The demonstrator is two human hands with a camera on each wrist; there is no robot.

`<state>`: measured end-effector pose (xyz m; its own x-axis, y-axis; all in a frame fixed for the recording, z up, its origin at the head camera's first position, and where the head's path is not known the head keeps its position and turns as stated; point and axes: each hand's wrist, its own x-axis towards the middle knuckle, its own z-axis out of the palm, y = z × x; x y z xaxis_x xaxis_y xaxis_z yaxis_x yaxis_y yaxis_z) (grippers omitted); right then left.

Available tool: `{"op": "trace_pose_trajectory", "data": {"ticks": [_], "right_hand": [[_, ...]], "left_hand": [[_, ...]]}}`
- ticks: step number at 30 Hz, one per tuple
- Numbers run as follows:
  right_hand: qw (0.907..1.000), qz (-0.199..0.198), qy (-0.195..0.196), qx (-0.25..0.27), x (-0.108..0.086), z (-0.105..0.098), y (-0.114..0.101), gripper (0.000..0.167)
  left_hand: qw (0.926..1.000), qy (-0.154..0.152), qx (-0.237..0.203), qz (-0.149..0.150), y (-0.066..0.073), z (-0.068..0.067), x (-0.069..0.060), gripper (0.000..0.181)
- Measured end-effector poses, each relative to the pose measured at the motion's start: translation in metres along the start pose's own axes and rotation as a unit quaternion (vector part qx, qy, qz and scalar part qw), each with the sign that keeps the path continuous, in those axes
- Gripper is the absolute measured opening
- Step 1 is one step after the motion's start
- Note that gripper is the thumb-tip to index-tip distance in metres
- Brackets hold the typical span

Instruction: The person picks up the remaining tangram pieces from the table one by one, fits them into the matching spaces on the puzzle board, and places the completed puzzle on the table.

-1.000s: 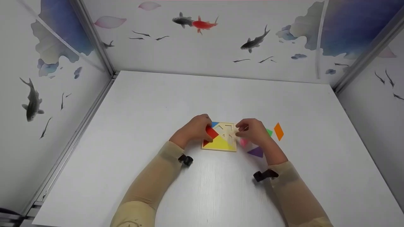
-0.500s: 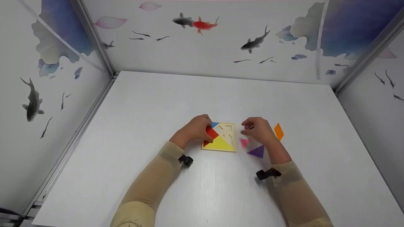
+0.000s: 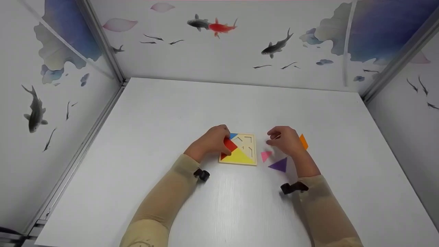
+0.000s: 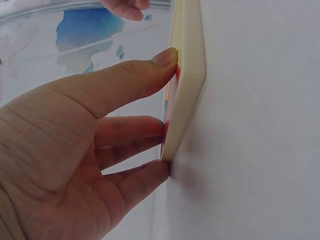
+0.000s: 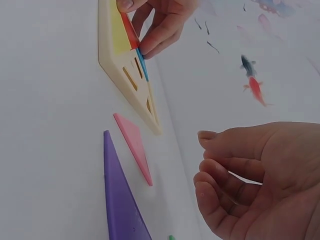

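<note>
Tray part-filled, left hand gripping its edge

Nearest: two tan sleeves, reaching in from the bottom of the head view. Small black camera strapped at each wrist.

Next, purple triangle, flat on the table, near the tray's near right corner. Pink triangle just beyond it, lying between purple and tray, apart from both.

Pale wooden tray sits flat, about mid-table, between the hands. Near side filled by a large yellow triangle. Red piece against it on the left, partly under the fingers; second patch of red at the near left corner. Blue piece at the far left. Right part bare, shallow cut-outs showing.

Left hand spans the tray's left edge: thumb on the near part, fingers at the far part, gripping it.

Right hand above the table, right of the tray, well apart from it. Fingers loosely bent, narrow gap between thumb and fingertips. Orange piece just beyond, partly hidden by that hand. Sliver of green at the bottom of the right wrist view; shape cannot be told.

Farthest: white back wall, painted fish, one of them red.
</note>
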<state>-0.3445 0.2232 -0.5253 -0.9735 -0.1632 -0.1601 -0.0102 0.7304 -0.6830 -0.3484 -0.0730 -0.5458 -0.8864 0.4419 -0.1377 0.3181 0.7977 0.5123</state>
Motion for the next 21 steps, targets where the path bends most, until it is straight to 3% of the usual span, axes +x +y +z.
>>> {"op": "trace_pose_trajectory", "data": {"ticks": [16,21], "right_hand": [[0.9993,-0.021,0.028,-0.014,0.000,-0.010,0.012,0.037],[0.9996,-0.008,0.026,-0.009,0.002,-0.011,0.015,0.037]], "left_hand": [[1.0000,-0.005,-0.001,-0.008,0.002,-0.001,-0.001,0.054],[1.0000,-0.005,0.007,0.001,0.002,-0.002,-0.001,0.053]]}}
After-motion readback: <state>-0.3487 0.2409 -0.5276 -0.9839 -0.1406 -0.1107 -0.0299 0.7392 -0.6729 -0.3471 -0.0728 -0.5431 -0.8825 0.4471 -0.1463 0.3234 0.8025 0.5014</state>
